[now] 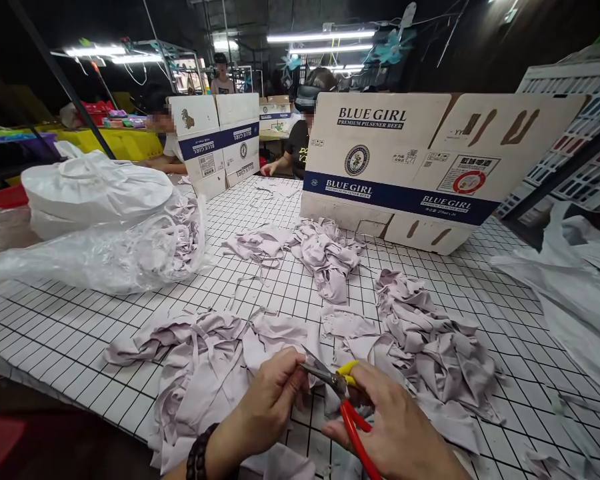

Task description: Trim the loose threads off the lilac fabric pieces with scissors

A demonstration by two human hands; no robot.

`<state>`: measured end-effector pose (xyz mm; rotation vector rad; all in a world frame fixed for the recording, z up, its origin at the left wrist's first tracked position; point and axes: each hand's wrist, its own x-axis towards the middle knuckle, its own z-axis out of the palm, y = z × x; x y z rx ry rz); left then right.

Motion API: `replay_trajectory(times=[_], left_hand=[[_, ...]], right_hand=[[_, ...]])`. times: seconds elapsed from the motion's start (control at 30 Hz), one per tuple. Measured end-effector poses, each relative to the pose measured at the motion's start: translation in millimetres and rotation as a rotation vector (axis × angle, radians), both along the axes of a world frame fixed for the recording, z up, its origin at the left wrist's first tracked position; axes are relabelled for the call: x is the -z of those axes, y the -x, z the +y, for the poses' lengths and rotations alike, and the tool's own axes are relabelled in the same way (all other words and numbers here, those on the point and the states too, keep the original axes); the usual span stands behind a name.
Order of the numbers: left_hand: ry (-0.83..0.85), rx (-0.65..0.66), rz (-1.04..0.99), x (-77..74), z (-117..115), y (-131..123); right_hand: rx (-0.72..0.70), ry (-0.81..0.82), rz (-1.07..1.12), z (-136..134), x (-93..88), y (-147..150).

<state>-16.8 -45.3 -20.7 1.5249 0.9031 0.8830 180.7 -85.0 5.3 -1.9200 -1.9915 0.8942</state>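
My right hand (400,420) is closed round scissors (337,383) with red and yellow handles. Their blades are slightly apart and point at the fingertips of my left hand (270,400), which wears a dark beaded bracelet (200,453). My left fingers are pinched together on a pale pinkish fabric piece (280,337), mostly hidden behind the hand. To the left lies a crumpled heap of the same fabric (200,373), with narrow straps or strips on it. Another heap (435,347) spreads out to the right of the scissors.
More fabric pieces (325,257) lie farther back on the grid-patterned table (510,313). Cardboard sheets (380,160) stand upright behind them. A clear plastic bag (115,260) with fabric is at left, white plastic (575,267) at right. Co-workers (300,143) sit beyond.
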Motion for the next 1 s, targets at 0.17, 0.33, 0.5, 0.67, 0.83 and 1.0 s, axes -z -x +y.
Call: replay_trajectory(times=[0.17, 0.33, 0.5, 0.67, 0.83, 1.0], left_hand=[[-0.097, 0.081, 0.047, 2.4, 1, 3], [-0.1, 0.117, 0.034, 7.9, 0, 3], [-0.062, 0.133, 0.007, 6.7, -1, 4], [-0.033, 0.13, -0.027, 5.2, -3, 4], [0.016, 0.135, -0.057, 7.2, -5, 3], [0.081, 0.154, -0.111, 5.9, -5, 3]], right_hand=[[-0.018, -0.058, -0.05, 0, -1.5, 3], [-0.019, -0.108, -0.075, -4, -2.5, 6], [-0.024, -0.13, -0.091, -4, -2.2, 7], [-0.013, -0.139, -0.067, -5, -1.4, 7], [-0.016, -0.197, -0.078, -5, 3.8, 6], [-0.027, -0.275, -0.078, -5, 9.1, 5]])
